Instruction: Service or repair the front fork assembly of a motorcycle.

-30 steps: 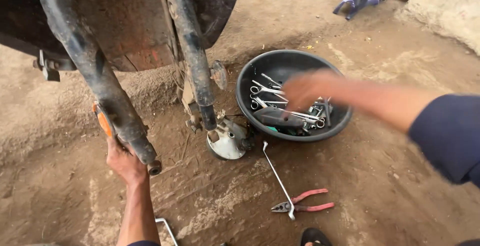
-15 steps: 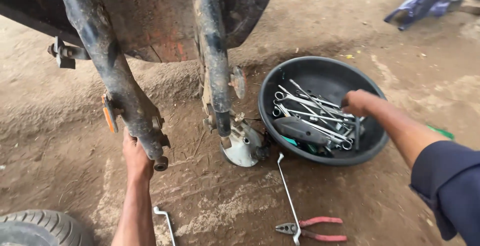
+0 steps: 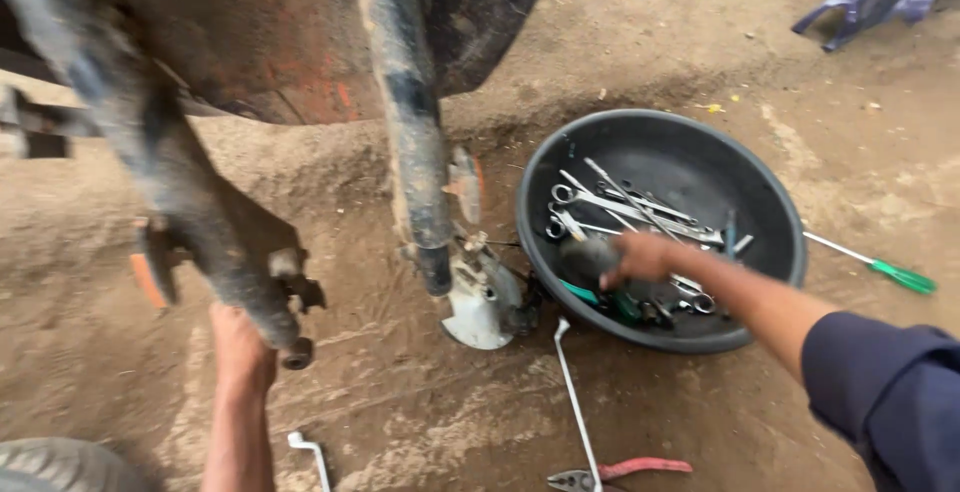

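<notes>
The left hand is partly hidden behind the blurred fork leg at nine o'clock. What the right hand grips in the black basin cannot be told. Red pliers are cut off at six o'clock.

The dark grey tool in my right hand lay at the black basin's seven o'clock edge; the grimy fork leg hung slanted, its foot above my left hand.

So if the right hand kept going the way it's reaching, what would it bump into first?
The right hand already lies in the black basin, touching a dark stubby tool. Further on, probably the basin's near-left rim, though depth is unclear.
</notes>
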